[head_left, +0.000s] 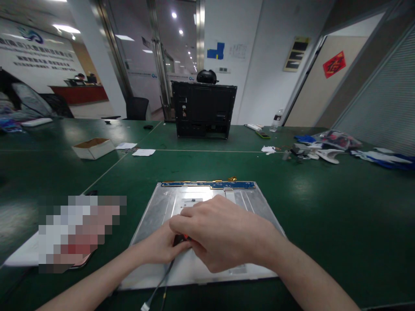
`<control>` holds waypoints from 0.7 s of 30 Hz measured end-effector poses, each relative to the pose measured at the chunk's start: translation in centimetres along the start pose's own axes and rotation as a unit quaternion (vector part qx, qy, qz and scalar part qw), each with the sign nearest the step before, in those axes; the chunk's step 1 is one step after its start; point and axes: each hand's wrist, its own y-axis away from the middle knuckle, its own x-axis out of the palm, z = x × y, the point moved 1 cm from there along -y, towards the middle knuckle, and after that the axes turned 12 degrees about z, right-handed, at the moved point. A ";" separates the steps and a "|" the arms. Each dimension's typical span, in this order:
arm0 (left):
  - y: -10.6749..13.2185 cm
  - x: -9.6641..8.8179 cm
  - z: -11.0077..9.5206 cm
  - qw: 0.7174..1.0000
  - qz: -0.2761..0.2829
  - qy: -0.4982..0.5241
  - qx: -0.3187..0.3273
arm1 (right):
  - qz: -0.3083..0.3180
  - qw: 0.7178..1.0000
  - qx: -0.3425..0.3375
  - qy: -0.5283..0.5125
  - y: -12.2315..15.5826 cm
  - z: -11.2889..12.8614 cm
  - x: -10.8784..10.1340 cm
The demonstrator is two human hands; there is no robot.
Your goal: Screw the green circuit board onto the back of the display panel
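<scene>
A flat display panel lies on the green table in front of me, its silvery back up. Along its far edge runs a blue circuit board, with a ribbon cable coming from it. Over the panel's middle, the fingers of my left hand are closed at a thin dark cable. That cable trails over the near edge to a white plug. My right hand is curled and touches the left. Between them shows a small dark and red piece, mostly hidden by the right fingers.
A black monitor housing stands across the table. An open box and papers lie to the left. Far right are a bottle, a phone and scattered bags and parts. A blurred-out item sits near my left arm.
</scene>
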 end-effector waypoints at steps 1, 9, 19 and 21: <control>0.0 -0.1 -0.1 1.000 -0.002 -0.004 0.005 | 0.004 1.000 0.006 0.000 0.0 0.0 0.0; -0.5 -1.1 -2.3 0.998 -0.001 0.009 0.065 | -0.015 0.995 0.090 0.035 -0.4 -0.2 0.3; -0.2 0.0 -0.6 0.999 0.002 -0.010 0.042 | -0.010 0.997 0.063 0.036 -0.1 0.1 0.1; -0.3 -0.3 -1.0 0.999 0.004 -0.010 0.048 | -0.011 0.997 0.073 0.036 -0.2 0.0 0.2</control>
